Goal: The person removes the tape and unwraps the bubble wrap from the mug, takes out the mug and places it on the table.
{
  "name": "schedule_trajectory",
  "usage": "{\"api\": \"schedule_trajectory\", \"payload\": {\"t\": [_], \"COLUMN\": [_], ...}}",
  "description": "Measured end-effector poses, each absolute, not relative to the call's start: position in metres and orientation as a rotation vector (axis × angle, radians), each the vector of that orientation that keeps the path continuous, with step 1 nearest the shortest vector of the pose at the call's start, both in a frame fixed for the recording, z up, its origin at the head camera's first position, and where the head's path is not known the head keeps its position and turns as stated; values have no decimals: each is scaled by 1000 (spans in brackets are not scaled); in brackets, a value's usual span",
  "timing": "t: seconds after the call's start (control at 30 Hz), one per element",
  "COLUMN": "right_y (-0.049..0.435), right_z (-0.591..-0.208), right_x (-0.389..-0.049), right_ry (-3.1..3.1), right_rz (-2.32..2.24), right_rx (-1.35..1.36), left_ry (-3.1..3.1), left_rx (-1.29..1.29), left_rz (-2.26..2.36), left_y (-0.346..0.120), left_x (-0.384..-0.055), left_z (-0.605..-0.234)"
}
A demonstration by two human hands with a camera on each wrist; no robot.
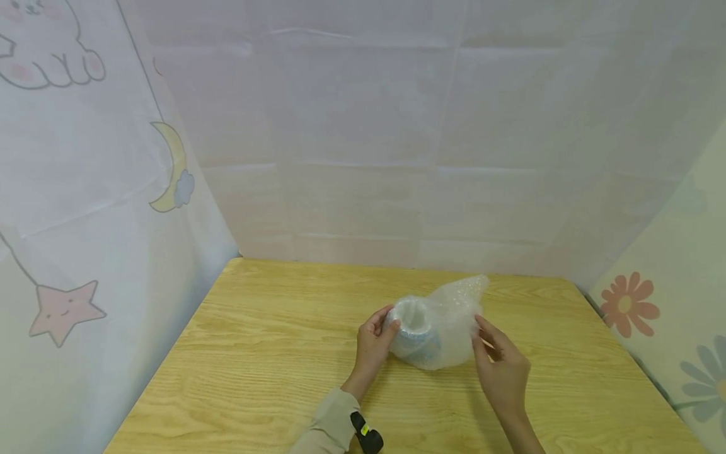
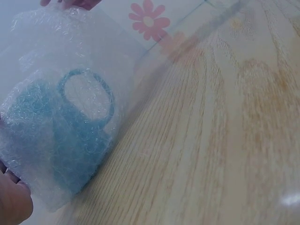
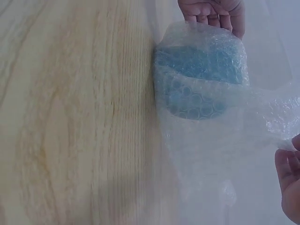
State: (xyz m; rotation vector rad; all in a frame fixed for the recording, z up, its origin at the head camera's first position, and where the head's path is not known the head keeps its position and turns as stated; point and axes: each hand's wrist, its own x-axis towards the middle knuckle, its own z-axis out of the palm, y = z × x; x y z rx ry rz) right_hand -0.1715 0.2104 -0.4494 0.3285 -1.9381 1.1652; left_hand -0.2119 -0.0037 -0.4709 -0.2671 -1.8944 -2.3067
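Observation:
A light-blue mug lies wrapped in clear bubble wrap on the table, its opening towards the head camera. Its ring-shaped handle shows through the film in the left wrist view. My left hand grips the wrapped mug at its left side, with the thumb near the rim. To the right, my right hand pinches the loose edge of the bubble wrap between thumb and fingers. A wide flap of wrap stretches from the mug to that hand in the right wrist view.
The wooden table extends around both hands. Behind it hangs a pale creased cloth. Printed cloths with a star and flowers flank the sides. A black strap device sits on the left wrist.

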Motion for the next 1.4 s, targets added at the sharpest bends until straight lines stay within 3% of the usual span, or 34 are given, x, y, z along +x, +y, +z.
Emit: {"api": "schedule_trajectory", "payload": {"t": [0.17, 0.73, 1.4], "right_y": [211, 235, 247], "right_z": [-441, -465, -489], "right_x": [-162, -151, -145], "right_ry": [-1953, -1655, -1386], "right_rz": [1348, 2047, 2177], "right_rx": [158, -480, -807], "left_ry": [-1897, -1900, -1904], "left_rx": [-257, -285, -267], "left_rz": [-2300, -2295, -2303], "left_y": [-3, -4, -4], "left_x": [-212, -214, -212], "left_z": [-471, -470, -471]}}
